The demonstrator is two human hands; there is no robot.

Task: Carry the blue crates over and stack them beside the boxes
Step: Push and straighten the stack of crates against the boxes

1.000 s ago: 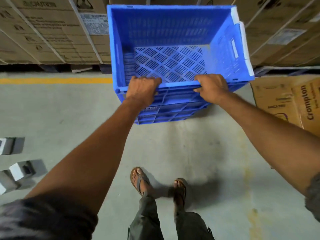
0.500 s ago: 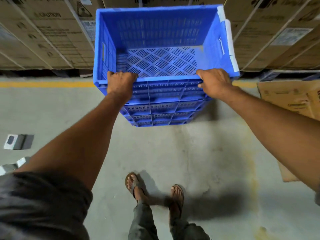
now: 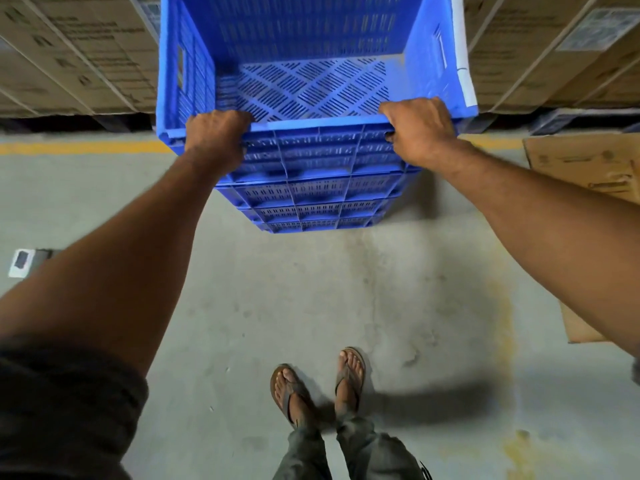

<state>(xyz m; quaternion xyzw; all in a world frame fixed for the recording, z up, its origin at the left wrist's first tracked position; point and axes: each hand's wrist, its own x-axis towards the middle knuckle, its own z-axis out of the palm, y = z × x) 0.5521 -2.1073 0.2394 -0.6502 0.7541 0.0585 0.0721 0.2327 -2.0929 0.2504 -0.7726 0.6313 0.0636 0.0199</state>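
Left grip [image 3: 216,140] and right grip [image 3: 420,131] are both curling over the near rim of the top blue crate [image 3: 294,26], fingers hooking inside, holding it. The crate is sitting at arm's length ahead, directly over a stack of blue crates [image 3: 311,199] on the concrete floor [image 3: 277,289]. Cannot tell if it is resting on them or hanging just above.

Strapped cardboard boxes are rising behind the stack, at left [image 3: 69,57] and at right [image 3: 554,57], close to the crate's far wall. A yellow line [image 3: 79,147] is running along the floor in front of them. A flat cardboard sheet [image 3: 581,161] is lying at the right, passing under the right forearm. A small white box [image 3: 20,263] is lying at the left edge. Sandalled feet [image 3: 291,393] are standing well back from the stack.

The crate is showing slotted walls, a diamond-pattern vented bottom and a hand slot in each side wall. A white strip [image 3: 464,64] is running along its right rim. The far wall is slightly blurred.
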